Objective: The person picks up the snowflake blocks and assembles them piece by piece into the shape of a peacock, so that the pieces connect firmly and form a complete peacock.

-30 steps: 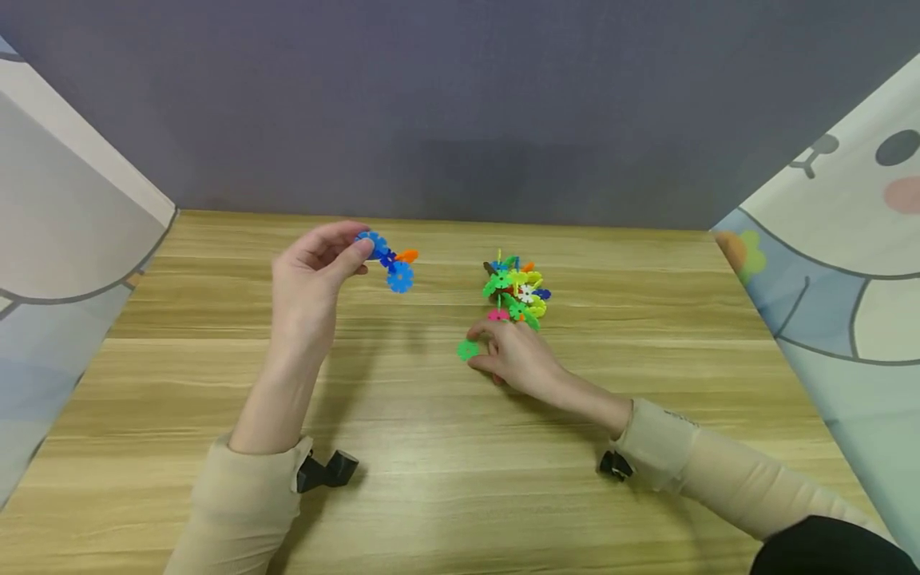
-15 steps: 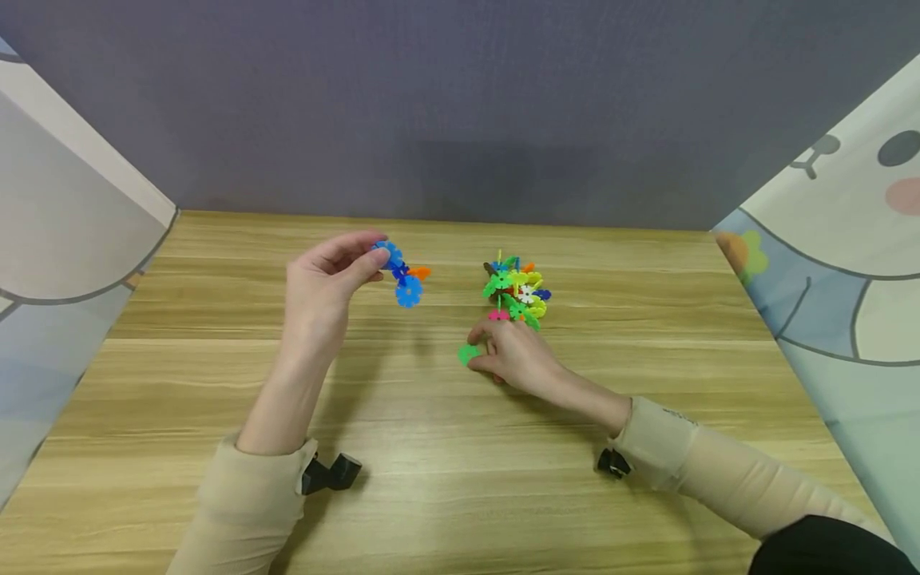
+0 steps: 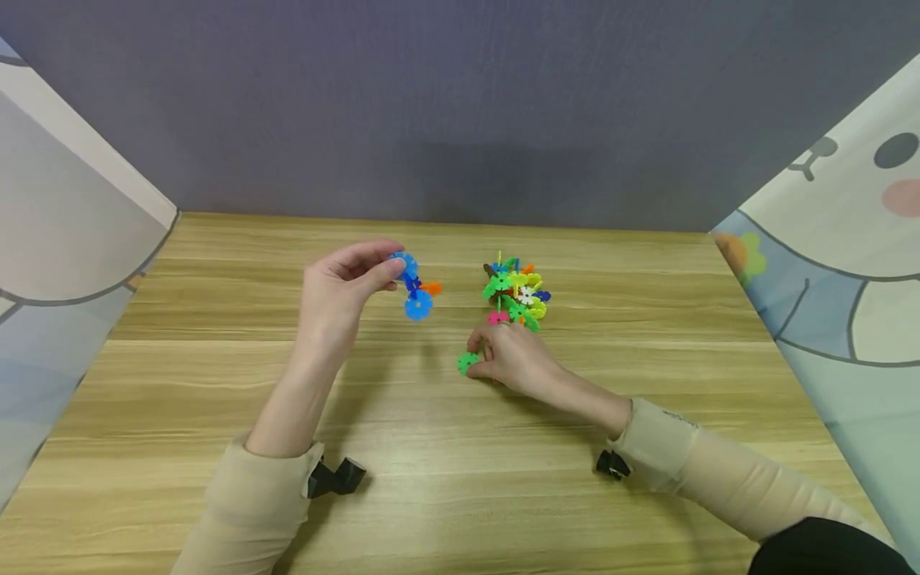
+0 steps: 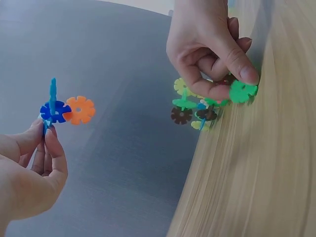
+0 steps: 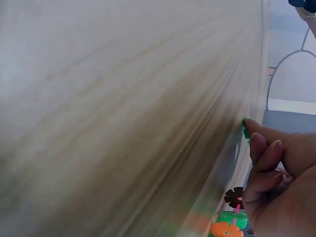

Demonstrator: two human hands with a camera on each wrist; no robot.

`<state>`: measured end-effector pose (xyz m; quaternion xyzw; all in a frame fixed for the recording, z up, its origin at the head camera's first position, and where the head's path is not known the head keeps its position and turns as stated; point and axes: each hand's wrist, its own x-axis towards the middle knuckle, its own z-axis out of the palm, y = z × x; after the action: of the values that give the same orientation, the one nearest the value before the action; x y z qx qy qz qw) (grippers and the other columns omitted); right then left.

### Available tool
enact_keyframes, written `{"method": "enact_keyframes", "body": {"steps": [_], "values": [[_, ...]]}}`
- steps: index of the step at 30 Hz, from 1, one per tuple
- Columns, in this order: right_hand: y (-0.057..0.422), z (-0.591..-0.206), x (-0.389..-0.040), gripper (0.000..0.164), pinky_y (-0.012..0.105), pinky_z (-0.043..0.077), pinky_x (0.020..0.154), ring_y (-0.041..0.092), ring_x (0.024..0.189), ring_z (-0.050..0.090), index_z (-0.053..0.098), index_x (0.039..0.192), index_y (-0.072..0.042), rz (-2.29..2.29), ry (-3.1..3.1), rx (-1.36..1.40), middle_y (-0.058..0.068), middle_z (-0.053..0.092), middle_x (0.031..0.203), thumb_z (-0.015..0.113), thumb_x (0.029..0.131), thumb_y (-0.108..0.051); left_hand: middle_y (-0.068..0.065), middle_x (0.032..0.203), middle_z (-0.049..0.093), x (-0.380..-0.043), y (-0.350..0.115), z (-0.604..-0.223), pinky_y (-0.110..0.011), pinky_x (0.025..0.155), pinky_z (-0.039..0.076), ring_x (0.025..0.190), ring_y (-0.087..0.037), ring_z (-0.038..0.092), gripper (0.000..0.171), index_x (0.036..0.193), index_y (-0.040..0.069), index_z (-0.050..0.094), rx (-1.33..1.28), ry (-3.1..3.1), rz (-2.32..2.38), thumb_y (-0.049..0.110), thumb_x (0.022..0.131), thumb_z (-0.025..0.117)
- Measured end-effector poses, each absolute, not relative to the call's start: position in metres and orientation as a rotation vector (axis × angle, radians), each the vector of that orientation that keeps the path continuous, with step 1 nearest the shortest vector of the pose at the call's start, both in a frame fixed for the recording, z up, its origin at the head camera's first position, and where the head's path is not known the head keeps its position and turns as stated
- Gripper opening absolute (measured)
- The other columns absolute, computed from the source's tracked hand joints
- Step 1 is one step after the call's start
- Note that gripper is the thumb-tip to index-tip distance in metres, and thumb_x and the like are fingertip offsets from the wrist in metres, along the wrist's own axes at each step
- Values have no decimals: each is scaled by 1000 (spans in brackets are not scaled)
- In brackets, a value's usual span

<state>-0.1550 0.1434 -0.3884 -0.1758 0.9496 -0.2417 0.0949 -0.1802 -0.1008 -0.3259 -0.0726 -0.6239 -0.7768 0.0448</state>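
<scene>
My left hand (image 3: 338, 299) pinches a light-blue notched disc of a small joined piece above the table. That piece also has a dark-blue disc (image 4: 55, 112), an orange disc (image 4: 80, 110) and a second light-blue disc (image 3: 418, 305). Low over the tabletop, my right hand (image 3: 513, 355) pinches a green snowflake disc (image 3: 467, 364) between thumb and index finger. Just beyond the right hand sits a cluster of joined snowflake discs (image 3: 519, 289) in green, yellow, white, pink, brown and other colours. Part of its near side is hidden by that hand.
The wood-grain table (image 3: 460, 479) ends at a grey upright panel (image 3: 446, 112) behind. Side panels with cartoon prints (image 3: 826, 263) flank it. A black wrist camera (image 3: 336, 477) sticks out from the left sleeve.
My left hand has moved right and a little nearer with the blue and orange piece. The green disc in my right hand has shifted slightly nearer; that hand barely moved.
</scene>
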Motion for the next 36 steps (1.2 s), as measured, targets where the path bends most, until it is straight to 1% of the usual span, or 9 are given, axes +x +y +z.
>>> {"method": "enact_keyframes", "body": {"steps": [5,9,13,18,21,24,29,32,36], "values": [[150,-387,-154,10,20,40,50,5,49,49,72,92,-14,-899,2771,-585,-4,57,61,78,93,-22,7,90,74,-177,-97,-325,-22,78,61,79,-10,68,23,111,1,75,-265,-2050,-2326,11,91,79],[155,-375,-154,8,21,41,47,16,50,56,72,95,-8,-1206,2735,-600,7,64,65,70,99,-15,4,92,71,-173,-92,-324,-25,78,62,80,-12,68,27,118,4,74,-325,-2196,-2254,15,93,77],[156,-357,-154,9,25,47,48,30,58,60,72,97,-6,-1460,2727,-605,13,66,71,68,100,-14,-3,96,67,-169,-88,-324,-28,78,63,80,-14,69,24,121,8,71,-404,-2329,-2159,18,99,70],[155,-341,-151,9,32,58,56,36,64,63,74,103,-5,-1678,2680,-573,20,68,79,71,97,-11,-7,97,69,-166,-85,-323,-26,71,60,76,-16,66,24,123,9,68,-503,-2445,-2025,22,104,62],[154,-335,-149,16,32,60,58,32,65,66,74,109,-2,-1784,2667,-568,20,68,83,75,93,-5,-6,94,69,-165,-84,-324,-26,68,58,74,-17,64,23,122,12,70,-546,-2498,-1960,24,104,63],[152,-331,-146,24,32,61,58,24,64,70,72,113,1,-1880,2668,-614,16,69,84,76,89,1,-7,89,68,-164,-81,-325,-25,64,54,71,-19,61,21,119,12,71,-590,-2513,-1949,25,103,64],[149,-328,-145,19,30,60,59,11,64,68,74,108,0,-1924,2700,-787,13,72,81,75,89,3,-9,86,66,-162,-76,-325,-23,56,47,71,-32,60,18,117,13,71,-631,-2501,-1959,22,103,64],[147,-327,-145,15,26,58,58,8,63,65,75,104,-1,-1890,2757,-885,10,73,78,75,89,2,-10,87,67,-162,-75,-325,-25,57,49,75,-40,60,17,117,14,71,-623,-2494,-1960,21,103,64],[146,-329,-147,15,20,55,57,5,63,65,77,101,-1,-1835,2846,-969,9,74,77,77,87,3,-17,90,67,-161,-73,-325,-27,59,50,74,-40,59,16,116,13,71,-613,-2471,-1981,20,103,64]]}}
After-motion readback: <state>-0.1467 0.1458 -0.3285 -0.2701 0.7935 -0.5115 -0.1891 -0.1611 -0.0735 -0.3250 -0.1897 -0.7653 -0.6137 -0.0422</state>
